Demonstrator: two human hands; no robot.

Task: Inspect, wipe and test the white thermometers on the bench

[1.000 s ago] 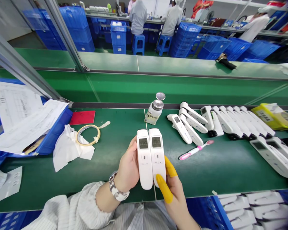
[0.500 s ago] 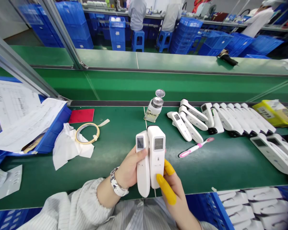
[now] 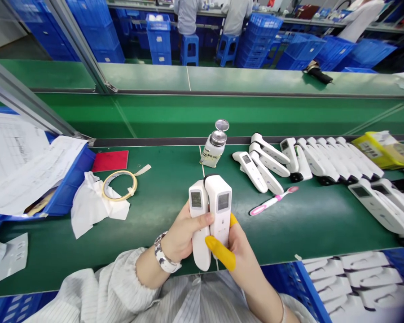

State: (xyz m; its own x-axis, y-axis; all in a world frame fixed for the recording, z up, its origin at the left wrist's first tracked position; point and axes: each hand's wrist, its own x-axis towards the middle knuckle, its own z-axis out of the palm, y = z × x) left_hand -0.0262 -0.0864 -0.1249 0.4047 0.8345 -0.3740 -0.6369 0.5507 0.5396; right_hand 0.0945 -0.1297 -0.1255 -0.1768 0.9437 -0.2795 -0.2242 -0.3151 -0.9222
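Two white infrared thermometers are held upright side by side above the green bench, their small grey screens facing me. My left hand (image 3: 180, 237) is closed around the left thermometer (image 3: 201, 249), and its thumb reaches across to the edge of the right one. The right thermometer (image 3: 219, 184) is gripped by my right hand (image 3: 240, 249), which wears yellow finger cots. My right thumb lies over the lower front of the handle and hides part of it. Just beyond them stands a pump bottle (image 3: 213, 150) with its lid up. A pink-and-white toothbrush (image 3: 272, 201) lies to the right.
More thermometers (image 3: 323, 157) lie in rows at the right, near a yellow box (image 3: 373, 150). A crate (image 3: 309, 287) of white parts sits below the bench edge. At left are a tape roll (image 3: 119, 185), white cloth (image 3: 87, 206), red booklet (image 3: 110, 160) and bin of papers (image 3: 67, 179).
My right thumb has slid left across the handle of the right thermometer. The left thumb now reaches further right, onto that thermometer. The view has shifted slightly.
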